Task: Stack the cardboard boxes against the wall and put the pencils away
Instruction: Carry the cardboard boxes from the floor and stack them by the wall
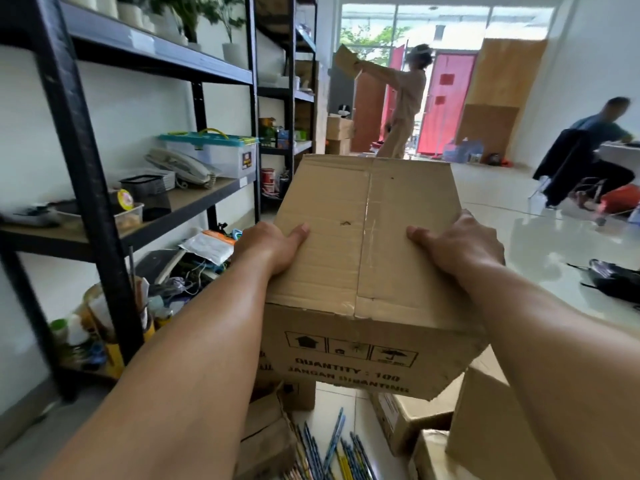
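I hold a large taped cardboard box (363, 244) in the air at chest height, its printed side facing me upside down. My left hand (273, 245) grips its left edge and my right hand (460, 247) grips its right edge, thumbs on top. Below it, on the white floor, lie several blue and yellow pencils (332, 448). More cardboard boxes sit around them: a worn one (266, 441) at the lower left, a flat one (412, 417) under the held box, and a tall one (485, 420) at the lower right.
A black metal shelving unit (79, 174) packed with a phone, bins and clutter runs along the left wall. Ahead a person (403, 109) lifts cardboard near stacked boxes (339, 133). Another person (595, 140) sits at right. A black bag (613, 278) lies on the glossy floor.
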